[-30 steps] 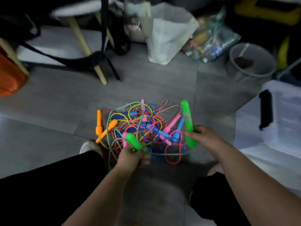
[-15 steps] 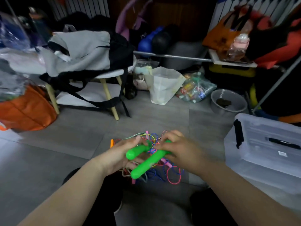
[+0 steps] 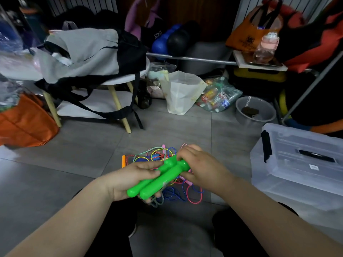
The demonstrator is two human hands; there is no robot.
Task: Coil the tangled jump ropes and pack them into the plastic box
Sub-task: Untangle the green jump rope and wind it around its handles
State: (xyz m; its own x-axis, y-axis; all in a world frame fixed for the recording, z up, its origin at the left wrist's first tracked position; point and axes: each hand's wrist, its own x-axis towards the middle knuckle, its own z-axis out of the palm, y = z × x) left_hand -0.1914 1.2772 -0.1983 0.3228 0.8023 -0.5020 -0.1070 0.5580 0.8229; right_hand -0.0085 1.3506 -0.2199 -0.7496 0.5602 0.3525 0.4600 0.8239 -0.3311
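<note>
The person holds two bright green plastic jump-rope handles side by side, touching along their length and tilted up toward the right. The left hand carries their lower ends: its grip is closed, the palm is below and the thumb lies on top. The right hand has its grip closed around the upper ends.

Directly under both hands, a tangled heap of thin coloured jump ropes lies on the grey tiled floor. An orange handle shows at its left edge.

The clear plastic box stands on the floor to the right, apart from the heap. Its lid is on, with a black latch at the near end.

Farther back stands a white round desk with a grey and black backpack on it, and a white plastic bag beside it.
</note>
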